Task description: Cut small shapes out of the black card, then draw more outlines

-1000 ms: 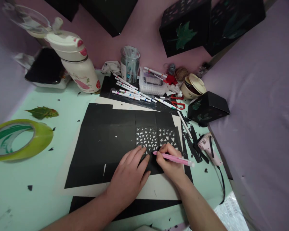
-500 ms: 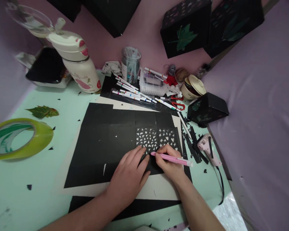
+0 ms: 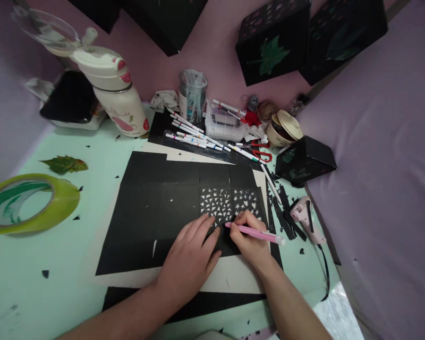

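Note:
A black sheet of card (image 3: 141,212) lies over white paper (image 3: 212,278). Small triangles are cut out of one panel (image 3: 216,202), stars and hearts out of the panel beside it (image 3: 246,200). My left hand (image 3: 189,255) rests flat on the card, fingers stretched out below the triangles, holding nothing. Close to its right, my right hand (image 3: 250,238) pinches a pink pen-shaped craft knife (image 3: 255,233). The knife's tip points left at the card near my left fingertips; its blade is too small to make out.
A roll of tape (image 3: 63,203) and a leaf (image 3: 65,164) lie left. Behind stand a bottle (image 3: 118,104), a jar (image 3: 193,97) and several markers (image 3: 194,137). Red-handled scissors (image 3: 262,155), a black box (image 3: 306,160) and a pink glue gun (image 3: 306,219) are to the right.
My right hand has shifted slightly to the right with the craft knife, so its tip is a little farther from my left fingers. My left hand stays in place.

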The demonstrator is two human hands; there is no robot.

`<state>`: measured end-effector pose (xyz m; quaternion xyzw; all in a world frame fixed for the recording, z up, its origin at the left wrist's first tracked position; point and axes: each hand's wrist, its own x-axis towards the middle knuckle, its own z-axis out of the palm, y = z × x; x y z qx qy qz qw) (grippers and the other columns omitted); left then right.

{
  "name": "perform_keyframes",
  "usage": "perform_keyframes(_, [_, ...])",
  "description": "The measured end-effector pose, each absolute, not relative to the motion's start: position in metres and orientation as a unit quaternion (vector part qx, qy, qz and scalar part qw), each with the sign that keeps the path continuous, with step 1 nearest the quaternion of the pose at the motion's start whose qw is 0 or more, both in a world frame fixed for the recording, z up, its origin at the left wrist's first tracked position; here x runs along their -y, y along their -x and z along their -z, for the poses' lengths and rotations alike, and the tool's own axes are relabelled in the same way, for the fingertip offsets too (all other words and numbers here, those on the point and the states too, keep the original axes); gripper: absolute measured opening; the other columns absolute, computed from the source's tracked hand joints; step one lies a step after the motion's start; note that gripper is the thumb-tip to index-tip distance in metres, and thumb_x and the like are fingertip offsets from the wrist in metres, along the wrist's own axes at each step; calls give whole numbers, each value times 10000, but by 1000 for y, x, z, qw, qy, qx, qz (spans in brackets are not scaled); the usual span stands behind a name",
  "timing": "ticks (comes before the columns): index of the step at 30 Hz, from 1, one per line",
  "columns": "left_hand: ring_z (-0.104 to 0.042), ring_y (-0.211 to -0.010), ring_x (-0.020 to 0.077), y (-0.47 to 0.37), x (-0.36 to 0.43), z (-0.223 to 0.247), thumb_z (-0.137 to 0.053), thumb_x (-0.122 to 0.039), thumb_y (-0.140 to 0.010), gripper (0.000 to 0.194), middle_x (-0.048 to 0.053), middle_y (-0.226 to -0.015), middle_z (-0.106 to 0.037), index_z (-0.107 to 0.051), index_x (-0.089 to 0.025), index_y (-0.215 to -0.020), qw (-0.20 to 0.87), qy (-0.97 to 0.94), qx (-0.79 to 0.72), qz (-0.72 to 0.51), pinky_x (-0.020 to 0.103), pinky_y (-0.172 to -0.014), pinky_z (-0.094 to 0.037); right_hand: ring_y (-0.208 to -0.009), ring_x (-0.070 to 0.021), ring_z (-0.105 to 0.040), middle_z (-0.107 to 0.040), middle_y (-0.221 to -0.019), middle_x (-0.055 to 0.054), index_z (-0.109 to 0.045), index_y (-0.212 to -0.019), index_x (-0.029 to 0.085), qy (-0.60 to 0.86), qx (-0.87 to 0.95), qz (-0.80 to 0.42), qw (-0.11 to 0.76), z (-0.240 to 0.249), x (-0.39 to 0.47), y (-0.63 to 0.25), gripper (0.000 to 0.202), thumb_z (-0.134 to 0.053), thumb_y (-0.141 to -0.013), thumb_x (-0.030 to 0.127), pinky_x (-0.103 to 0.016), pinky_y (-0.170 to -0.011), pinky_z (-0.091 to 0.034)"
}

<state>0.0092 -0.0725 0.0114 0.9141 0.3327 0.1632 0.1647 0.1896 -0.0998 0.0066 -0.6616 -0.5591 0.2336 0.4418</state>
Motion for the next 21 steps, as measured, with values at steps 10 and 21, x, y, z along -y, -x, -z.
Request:
perform_keyframes(10, [-476,-1268,311,-9,71,-11,-579,-237,-860,319,155,-1315,-558,-607,-145,-1165,152,-914,-328,-183,496,-1019,-443,-598,-143,-549,-566,-648,20,-525,-707,215,678,496,-226,493,-16,106,-196,152,-583,-846,233,-262,-568,-445])
perform_keyframes(21, [-467,-1273,308,-8,71,-10,-580,-240,-861,339,153,-1327,-549,-593,-141,-1184,160,-913,-327,-183,489,-1031,-428,-618,-149,-595,-643,-700,1,-616,-828,199,707,445,-277,476,-23,115,-171,118,-625,-848,315,-260,-582,-479])
